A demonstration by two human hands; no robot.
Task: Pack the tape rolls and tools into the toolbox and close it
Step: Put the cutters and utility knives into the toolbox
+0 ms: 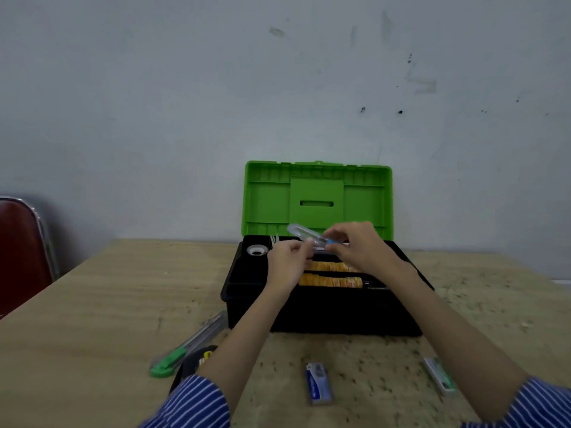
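Observation:
A black toolbox (309, 319) with its green lid (318, 199) raised stands on the table. Over its open top both hands hold a clear plastic case (304, 234) with a blue part. My left hand (287, 261) pinches the case's lower edge and my right hand (355, 245) grips its right end. Inside the box lie two yellow-orange tools (329, 281) and a white tape roll (257, 250) in the back-left corner. On the table in front lie a green-ended cutter (185, 347), a black tape roll (194, 361) partly hidden by my left sleeve, a blue-and-white packet (318, 383) and a green-and-white packet (440, 376).
The wooden table (92, 319) stands against a grey wall. A red chair (18, 257) sits at the far left beside the table.

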